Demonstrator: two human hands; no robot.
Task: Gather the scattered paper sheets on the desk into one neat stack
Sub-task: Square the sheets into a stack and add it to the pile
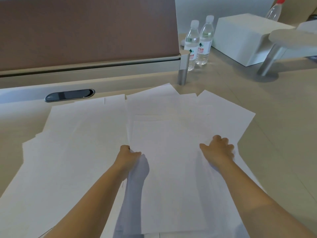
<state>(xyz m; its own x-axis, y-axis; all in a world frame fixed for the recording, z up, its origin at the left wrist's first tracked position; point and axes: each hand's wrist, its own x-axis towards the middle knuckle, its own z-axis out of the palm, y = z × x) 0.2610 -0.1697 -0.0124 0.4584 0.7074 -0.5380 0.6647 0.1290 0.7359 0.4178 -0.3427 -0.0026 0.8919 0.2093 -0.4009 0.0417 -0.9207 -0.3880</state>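
Your left hand (129,154) grips the left edge of the central pile of paper sheets (171,169), fingers curled under that edge and hidden from view, thumb on top. Your right hand (218,149) rests on the right side of the same pile, fingers bent over its right edge; you cannot tell whether they pinch the paper or only press it. The two hands are well apart, with the pile's top sheet between them.

More loose white sheets (72,143) spread to the left of the pile in overlapping layers, and others fan out behind it and to the right, corners pointing different ways. All of them lie on the beige desk (277,134).

Farther left, a dark oval cable grommet (69,95) sits in the desk just beyond the sheets. Behind it stands a brown partition panel (85,31) on a metal post (182,76). Far right of the post, two water bottles (199,42) stand side by side, with a white box (240,38) beyond them and a red-capped bottle (275,10) behind it.
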